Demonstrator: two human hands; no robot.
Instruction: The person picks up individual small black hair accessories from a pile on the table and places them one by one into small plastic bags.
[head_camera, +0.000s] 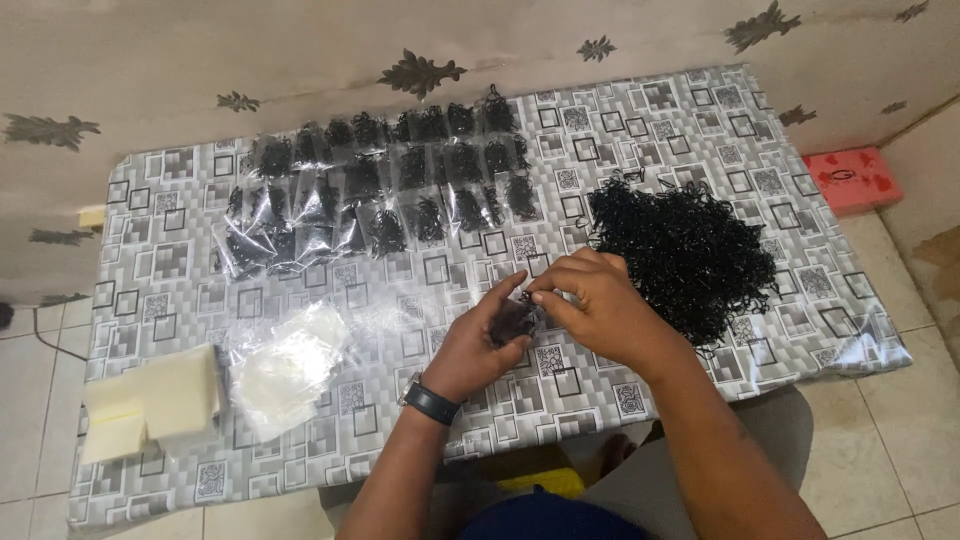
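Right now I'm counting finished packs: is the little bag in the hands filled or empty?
Filled, at least partly: the small clear bag pinched between the left hand and right hand shows dark with black bands. Whether it is sealed, cannot tell.

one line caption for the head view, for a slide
Both hands, left and right, pinch a small clear plastic bag of black elastic bands over a grey patterned table cover.

Both hands hide most of the small bag (516, 320) (contents indistinct).
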